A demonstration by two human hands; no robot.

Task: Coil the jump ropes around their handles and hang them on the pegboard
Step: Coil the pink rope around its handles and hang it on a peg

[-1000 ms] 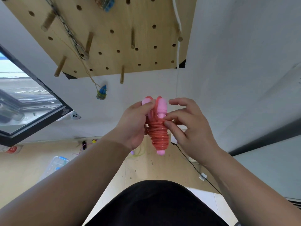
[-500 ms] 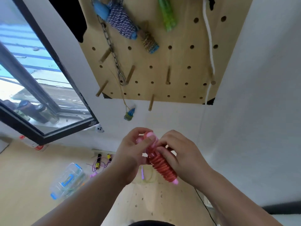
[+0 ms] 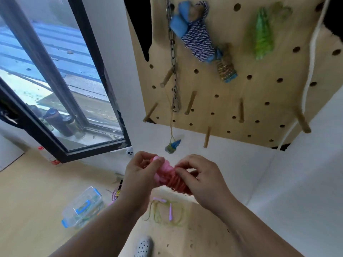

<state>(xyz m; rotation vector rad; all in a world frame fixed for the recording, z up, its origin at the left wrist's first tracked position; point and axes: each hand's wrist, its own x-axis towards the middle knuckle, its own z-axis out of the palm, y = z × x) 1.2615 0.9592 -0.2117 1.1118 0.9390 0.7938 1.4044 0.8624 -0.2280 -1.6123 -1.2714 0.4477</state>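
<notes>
Fingers (image 3: 146,157) of the left hand (image 3: 138,175) are curled, with thumb and forefinger pinching the rounded top ends of the pink-handled jump rope (image 3: 169,179), whose red plastic cord is coiled tight round both handles. Right hand (image 3: 203,184) grips the coiled part, its fingers bent over the red turns. The bundle is held in mid-air between the two hands, below the light wooden pegboard (image 3: 222,112) and apart from it.

On that board hang a blue-handled bundle wound in blue-and-white cord (image 3: 196,40), a green coiled rope (image 3: 262,40), a steel chain (image 3: 173,58) and a white cord (image 3: 312,58). Several wooden pegs (image 3: 190,102) carry nothing.

On the pale floor (image 3: 27,201) lie a loose yellow-green rope with purple handles (image 3: 167,213) and a clear plastic box with blue clasps (image 3: 82,206). A red-labelled white bottle (image 3: 46,154) stands under the black-framed window (image 3: 92,152); its writing is too blurred to read.
</notes>
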